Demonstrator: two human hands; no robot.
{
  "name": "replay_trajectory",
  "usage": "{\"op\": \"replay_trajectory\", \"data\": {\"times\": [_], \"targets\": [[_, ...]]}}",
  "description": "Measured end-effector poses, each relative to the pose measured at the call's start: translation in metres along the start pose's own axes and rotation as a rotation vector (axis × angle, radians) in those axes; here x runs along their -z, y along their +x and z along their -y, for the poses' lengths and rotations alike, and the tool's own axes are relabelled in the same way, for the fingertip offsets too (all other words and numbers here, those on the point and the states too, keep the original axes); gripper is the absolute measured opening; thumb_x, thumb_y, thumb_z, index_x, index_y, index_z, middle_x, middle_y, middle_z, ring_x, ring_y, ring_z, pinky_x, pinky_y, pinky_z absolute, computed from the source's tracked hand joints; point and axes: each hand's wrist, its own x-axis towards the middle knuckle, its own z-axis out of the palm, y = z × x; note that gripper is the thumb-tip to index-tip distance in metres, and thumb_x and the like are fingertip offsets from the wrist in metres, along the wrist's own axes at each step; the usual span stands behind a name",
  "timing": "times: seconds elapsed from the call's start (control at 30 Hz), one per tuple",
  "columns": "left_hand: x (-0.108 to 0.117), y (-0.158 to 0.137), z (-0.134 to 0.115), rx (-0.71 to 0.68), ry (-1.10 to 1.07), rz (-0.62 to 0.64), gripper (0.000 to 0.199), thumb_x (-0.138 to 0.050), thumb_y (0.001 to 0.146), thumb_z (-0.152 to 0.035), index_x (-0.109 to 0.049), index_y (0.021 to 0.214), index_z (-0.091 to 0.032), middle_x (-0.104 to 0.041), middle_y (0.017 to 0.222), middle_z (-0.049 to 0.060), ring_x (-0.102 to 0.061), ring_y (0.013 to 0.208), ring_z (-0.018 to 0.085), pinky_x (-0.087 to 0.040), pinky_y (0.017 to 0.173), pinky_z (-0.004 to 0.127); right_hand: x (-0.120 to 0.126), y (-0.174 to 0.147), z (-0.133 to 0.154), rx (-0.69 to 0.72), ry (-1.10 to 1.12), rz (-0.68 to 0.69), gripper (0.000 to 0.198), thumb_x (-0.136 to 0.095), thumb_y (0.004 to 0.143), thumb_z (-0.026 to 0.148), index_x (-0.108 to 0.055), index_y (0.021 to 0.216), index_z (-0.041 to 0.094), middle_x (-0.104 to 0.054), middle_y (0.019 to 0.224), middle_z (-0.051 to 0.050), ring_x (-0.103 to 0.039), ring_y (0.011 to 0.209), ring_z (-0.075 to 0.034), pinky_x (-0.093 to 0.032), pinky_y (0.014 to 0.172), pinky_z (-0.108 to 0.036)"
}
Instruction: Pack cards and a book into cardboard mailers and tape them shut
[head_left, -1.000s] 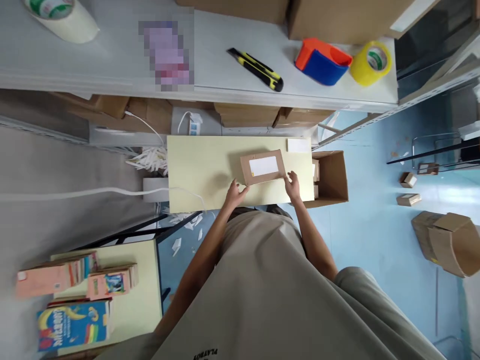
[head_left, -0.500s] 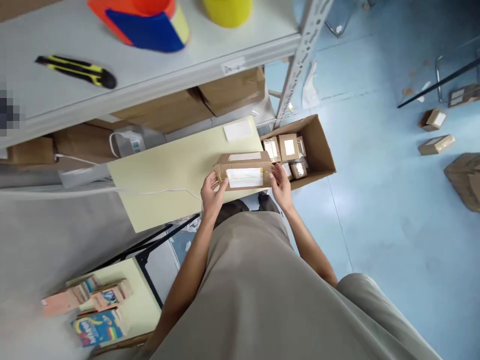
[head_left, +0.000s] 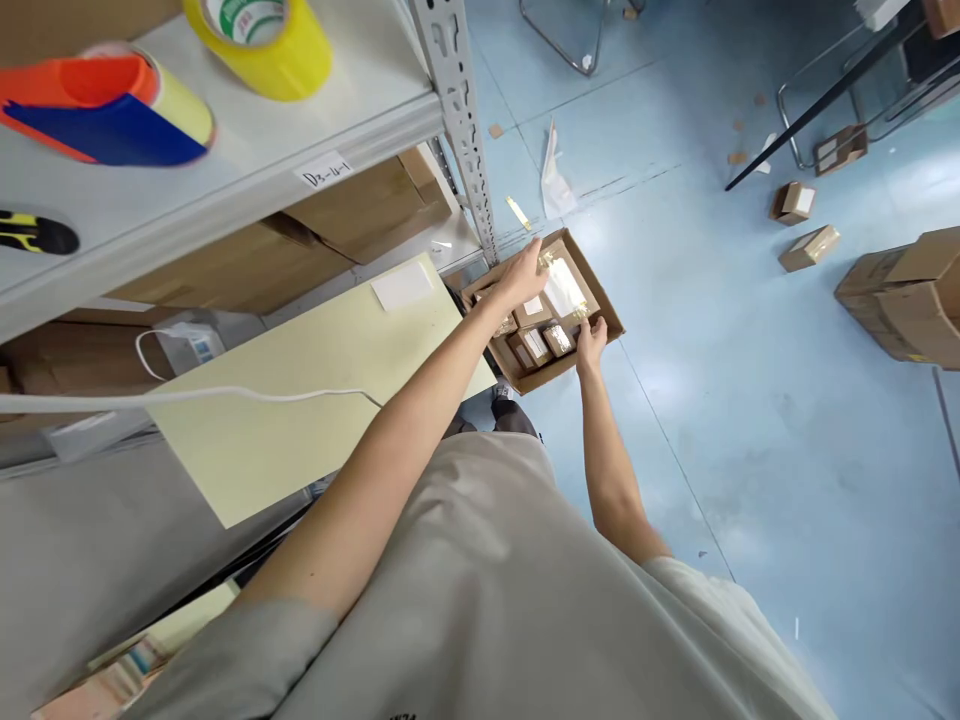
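Observation:
A taped cardboard box with a white label is gripped between my two hands, inside the right part of a larger open carton. My left hand closes on its far end, fingers curled at the taped edge. At its near end my right hand holds on, thumb and fingers bent. Several smaller labelled boxes lie in the carton to the left of the held box. Whether the held box rests on the carton's bottom, I cannot tell.
Left of the carton is a pale yellow table crossed by a white cable. A grey shelf above carries a yellow tape roll, a tape dispenser and a cutter. Boxes lie on the floor at right.
The held box has moved right, from above the yellow table into the open carton, and turned from lying crosswise to steeply slanted. My view has shifted to the right.

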Motion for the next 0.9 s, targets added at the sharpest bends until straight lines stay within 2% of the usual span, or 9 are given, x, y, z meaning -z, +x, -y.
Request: {"op": "replay_trajectory", "data": {"times": [0.07,0.13,0.27,0.4,0.5,0.63,0.77,0.9], "targets": [[-0.002,0.002,0.002,-0.017,-0.022,-0.016,0.071,-0.072,0.104,-0.031,-0.055,0.172,-0.019,-0.048,0.184,0.017,-0.041,0.175,0.034,-0.032,0.145,0.055,-0.003,0.014,-0.007,-0.125,0.015,-0.025,0.074,-0.055,0.103,0.061,-0.059,0.158,0.011,-0.057,0.171,-0.029,-0.051,0.169,-0.034,-0.037,0.139,-0.068],[-0.001,-0.023,0.008,-0.016,-0.044,-0.026,0.069,-0.066,0.108,-0.029,-0.051,0.174,-0.02,-0.046,0.185,0.017,-0.039,0.176,0.031,-0.033,0.145,0.054,-0.004,0.008,-0.015,-0.208,0.037,-0.029,0.069,-0.06,0.1,0.057,-0.063,0.152,0.012,-0.06,0.169,-0.028,-0.055,0.165,-0.034,-0.041,0.138,-0.065],[0.004,-0.117,0.027,0.088,-0.113,0.005,0.071,-0.06,0.109,-0.027,-0.045,0.178,-0.021,-0.042,0.187,0.019,-0.042,0.174,0.032,-0.042,0.139,0.054,0.0,-0.037,-0.028,-0.29,0.041,0.033,0.066,-0.063,0.095,0.063,-0.071,0.139,0.013,-0.073,0.153,-0.024,-0.069,0.148,-0.033,-0.055,0.128,-0.06],[0.01,-0.209,0.043,0.262,-0.161,-0.01,0.07,-0.063,0.106,-0.03,-0.049,0.175,-0.024,-0.051,0.181,0.02,-0.052,0.168,0.034,-0.05,0.134,0.056,-0.001,-0.076,-0.023,-0.307,0.044,0.099,0.064,-0.066,0.089,0.072,-0.077,0.118,0.016,-0.085,0.119,-0.017,-0.08,0.119,-0.032,-0.065,0.113,-0.056],[0.019,-0.255,0.049,0.34,-0.204,-0.085,0.068,-0.063,0.104,-0.028,-0.052,0.171,-0.025,-0.056,0.178,0.019,-0.059,0.163,0.034,-0.055,0.129,0.056,-0.01,-0.089,-0.005,-0.225,0.022,0.199,0.063,-0.066,0.086,0.077,-0.077,0.104,0.018,-0.085,0.104,-0.014,-0.081,0.107,-0.031,-0.067,0.108,-0.051],[0.039,-0.295,0.051,0.358,-0.265,-0.247,0.064,-0.064,0.103,-0.03,-0.055,0.166,-0.027,-0.058,0.176,0.018,-0.066,0.156,0.034,-0.059,0.124,0.056,-0.034,-0.095,0.032,-0.087,-0.085,0.343,0.063,-0.064,0.089,0.082,-0.077,0.093,0.021,-0.083,0.091,-0.011,-0.08,0.096,-0.03,-0.067,0.101,-0.048],[0.062,-0.333,0.053,0.328,-0.316,-0.47,0.059,-0.063,0.106,-0.036,-0.057,0.164,-0.028,-0.061,0.174,0.017,-0.067,0.154,0.033,-0.06,0.124,0.053,-0.073,-0.112,0.076,0.046,-0.099,0.465,0.063,-0.068,0.09,0.085,-0.077,0.09,0.022,-0.084,0.09,-0.011,-0.081,0.095,-0.03,-0.068,0.1,-0.049],[0.085,-0.391,0.054,0.269,-0.362,-0.703,0.055,-0.062,0.107,-0.042,-0.059,0.161,-0.029,-0.064,0.171,0.016,-0.069,0.152,0.032,-0.06,0.124,0.053,-0.119,-0.162,0.123,0.217,-0.068,0.647,0.06,-0.068,0.095,0.081,-0.079,0.095,0.022,-0.085,0.099,-0.012,-0.084,0.099,-0.031,-0.069,0.099,-0.049]]}}
